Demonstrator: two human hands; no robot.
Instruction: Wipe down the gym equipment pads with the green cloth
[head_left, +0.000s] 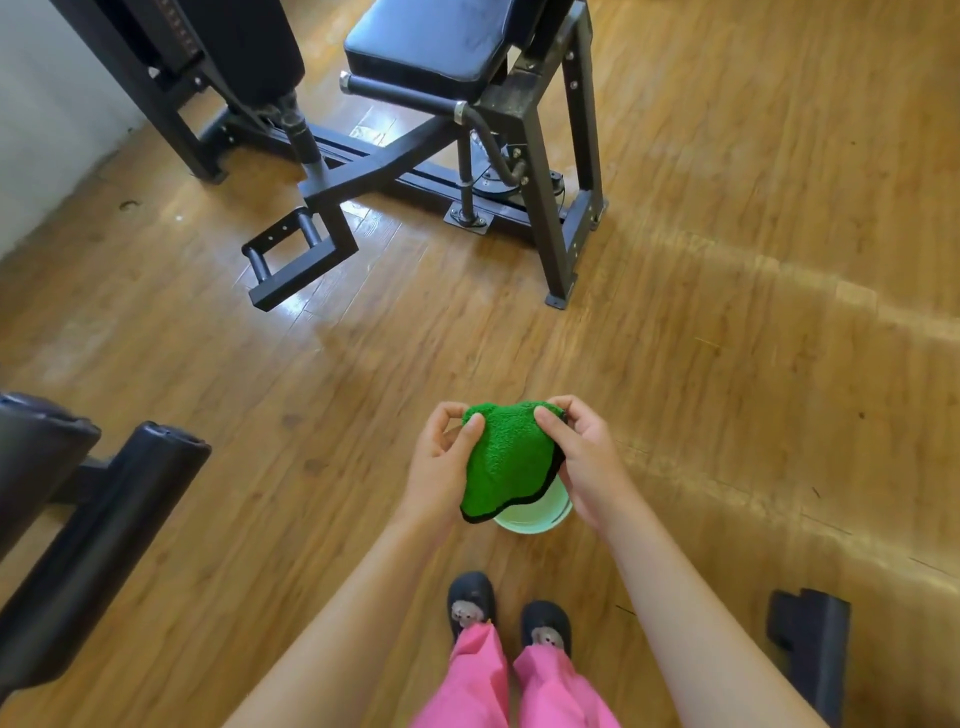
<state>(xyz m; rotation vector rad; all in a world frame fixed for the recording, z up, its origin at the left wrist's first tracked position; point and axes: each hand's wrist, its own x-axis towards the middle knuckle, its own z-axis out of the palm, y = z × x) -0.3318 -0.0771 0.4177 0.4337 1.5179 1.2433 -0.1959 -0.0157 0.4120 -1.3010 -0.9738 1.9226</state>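
A fluffy green cloth (509, 457) with a dark edge hangs between both hands at waist height. My left hand (441, 467) pinches its upper left corner and my right hand (587, 462) pinches its upper right corner. Under the cloth a pale green bucket (535, 517) stands on the floor, mostly hidden. A black seat pad (431, 41) on a gym machine lies ahead at the top. Black roller pads (98, 540) of another machine sit at the left edge.
The machine's black steel frame (540, 156) and its footrest (291, 260) stand on the wooden floor ahead. A black bench foot (810, 644) is at the lower right. My feet in dark shoes (511, 613) stand just behind the bucket. A white wall (41, 114) is at the far left.
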